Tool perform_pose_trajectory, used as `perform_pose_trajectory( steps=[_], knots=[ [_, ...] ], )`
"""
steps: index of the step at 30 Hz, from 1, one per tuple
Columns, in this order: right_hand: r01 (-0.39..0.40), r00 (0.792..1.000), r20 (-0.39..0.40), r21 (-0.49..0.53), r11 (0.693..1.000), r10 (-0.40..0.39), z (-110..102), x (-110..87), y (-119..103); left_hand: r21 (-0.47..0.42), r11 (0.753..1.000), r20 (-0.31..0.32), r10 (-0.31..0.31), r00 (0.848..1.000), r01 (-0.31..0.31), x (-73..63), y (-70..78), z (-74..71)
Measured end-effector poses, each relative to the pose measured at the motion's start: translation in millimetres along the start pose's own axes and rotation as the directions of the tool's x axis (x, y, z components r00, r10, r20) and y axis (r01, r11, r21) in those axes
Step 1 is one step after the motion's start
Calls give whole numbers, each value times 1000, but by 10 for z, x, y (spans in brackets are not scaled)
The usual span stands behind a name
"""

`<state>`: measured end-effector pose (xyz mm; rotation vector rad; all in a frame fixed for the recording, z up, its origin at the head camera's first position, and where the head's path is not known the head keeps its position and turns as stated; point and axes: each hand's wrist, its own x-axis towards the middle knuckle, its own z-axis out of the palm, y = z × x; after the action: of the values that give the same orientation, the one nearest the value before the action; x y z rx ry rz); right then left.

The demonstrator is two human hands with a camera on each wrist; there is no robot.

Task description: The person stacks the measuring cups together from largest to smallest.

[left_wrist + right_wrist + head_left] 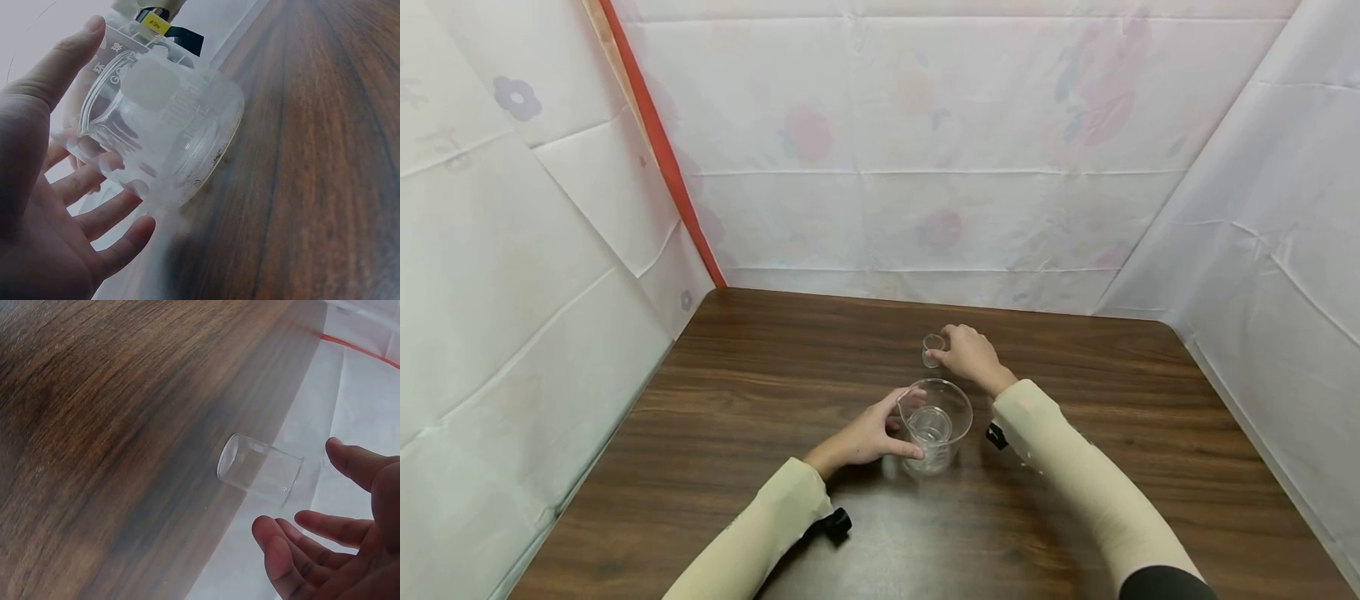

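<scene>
Admittedly, clear glass makes several edges hard to follow. The left hand grasps a large spouted beaker on the table, thumb on the near side; its far fingers show only blurrily through the glass, so how firmly they press cannot be told. Inside sits a smaller beaker, its walls confused with the outer ones, and the white printed markings are only partly legible. Beyond it, a tiny thin-walled glass cylinder stands upright. The right hand, fingers loosely bent and holding nothing, is just beside its mouth and overlaps it from overhead. Dark, streaky wood grain covers the tabletop; creased, faintly printed sheeting hangs behind. Cream sleeves run off the lower edge.
</scene>
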<state>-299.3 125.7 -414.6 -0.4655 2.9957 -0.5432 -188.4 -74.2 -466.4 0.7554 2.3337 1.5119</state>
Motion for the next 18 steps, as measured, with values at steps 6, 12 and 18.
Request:
perform_pose_trajectory(
  steps=[6, 12, 18],
  knots=[
    [-34, 999, -10, -11, 999, 34, 21, 25, -1, 3, 1000, -4, 1, 1000, -1, 3, -10, 4],
    [-61, 998, 4, 2, 998, 61, 82, 57, 21, 3, 1000, 1, 3, 1000, -3, 3, -13, 3],
    [-37, 999, -17, 13, 999, 37, 135, 83, 33, -1, 1000, 1, 4, 1000, -4, 5, -8, 8]
  ],
)
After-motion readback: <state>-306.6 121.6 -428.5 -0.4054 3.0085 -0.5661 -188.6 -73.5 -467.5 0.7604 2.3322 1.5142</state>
